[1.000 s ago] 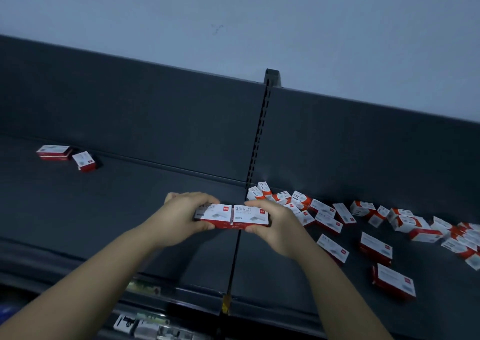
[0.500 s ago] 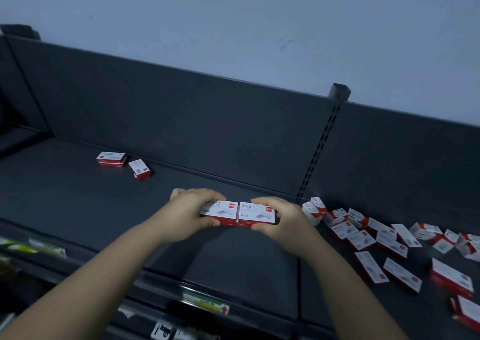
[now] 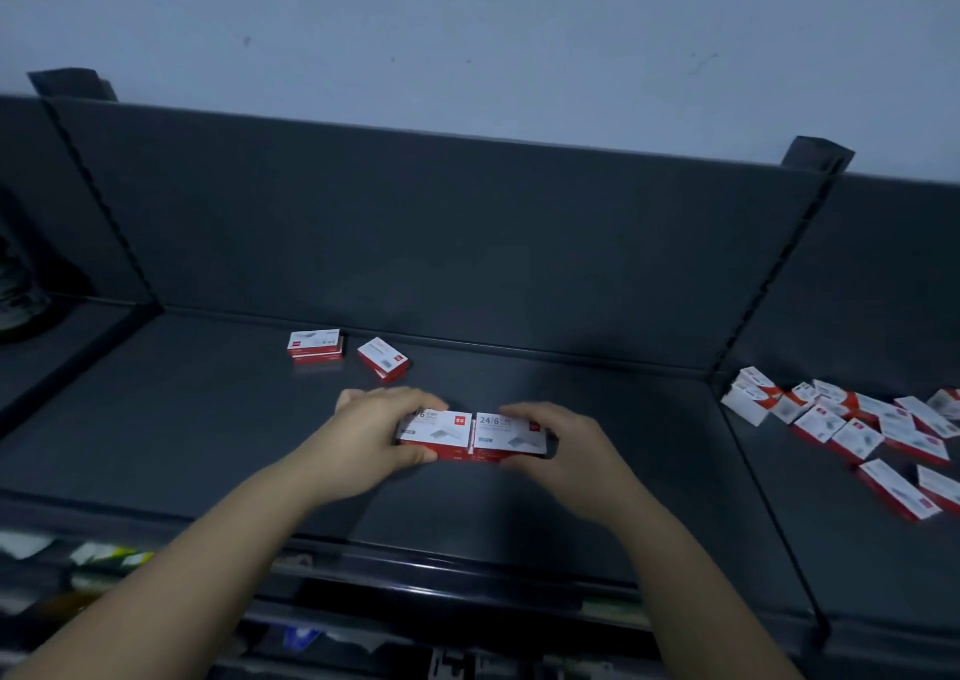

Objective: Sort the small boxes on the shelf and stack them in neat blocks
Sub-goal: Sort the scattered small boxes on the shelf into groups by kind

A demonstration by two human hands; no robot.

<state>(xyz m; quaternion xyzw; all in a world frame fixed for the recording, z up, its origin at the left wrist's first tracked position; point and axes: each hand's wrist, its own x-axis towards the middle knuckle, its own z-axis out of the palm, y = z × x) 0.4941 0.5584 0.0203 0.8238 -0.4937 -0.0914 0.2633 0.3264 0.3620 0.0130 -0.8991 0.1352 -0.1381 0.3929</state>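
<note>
Two small white-and-red boxes lie side by side between my hands over the dark shelf (image 3: pixel 208 430). My left hand (image 3: pixel 369 435) grips the left box (image 3: pixel 436 434) with curled fingers over its top and thumb on its near side. My right hand (image 3: pixel 571 450) grips the right box (image 3: pixel 506 435) the same way. Whether the boxes touch the shelf I cannot tell. Behind them a short stack of boxes (image 3: pixel 315 349) and one loose tilted box (image 3: pixel 383 359) rest near the back wall. Several boxes lie scattered in a heap (image 3: pixel 852 419) on the right shelf section.
A dark back panel (image 3: pixel 441 242) rises behind the shelf, with slotted uprights at left (image 3: pixel 98 201) and right (image 3: pixel 769 284). The shelf's front rail (image 3: pixel 457 570) runs below my forearms, with lower shelves and labels under it. A dim object (image 3: pixel 15 289) sits at far left.
My view has swung left, so the scattered heap slid toward the right edge. Both hands kept their hold on the paired boxes and carried them toward the stack at the back.
</note>
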